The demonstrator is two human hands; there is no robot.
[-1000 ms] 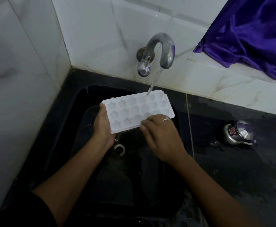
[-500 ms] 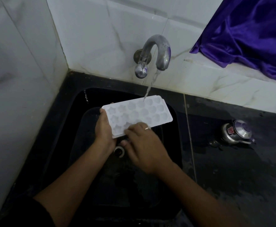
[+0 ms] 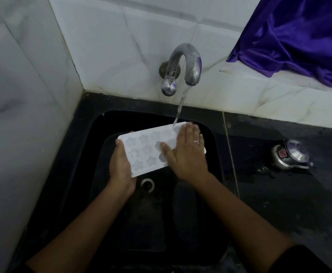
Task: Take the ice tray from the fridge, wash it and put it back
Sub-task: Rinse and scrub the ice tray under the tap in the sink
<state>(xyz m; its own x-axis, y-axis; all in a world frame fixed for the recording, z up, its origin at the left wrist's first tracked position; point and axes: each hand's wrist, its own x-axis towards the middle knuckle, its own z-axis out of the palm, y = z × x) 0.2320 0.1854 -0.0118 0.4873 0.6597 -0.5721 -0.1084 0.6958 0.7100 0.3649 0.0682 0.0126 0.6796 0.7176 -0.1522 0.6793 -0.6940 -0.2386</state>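
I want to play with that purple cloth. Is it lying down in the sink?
No, the purple cloth lies up on the white ledge to the right of the tap, well away from the black sink.

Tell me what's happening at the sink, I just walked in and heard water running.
A person is washing a white ice tray over the black sink. The left hand holds the tray by its near-left end, while the right hand lies flat across the tray's right part, fingers spread as if rubbing it. The tap is running and its stream lands on the tray's far edge beside the right hand. A small metal pot sits on the wet counter to the right.
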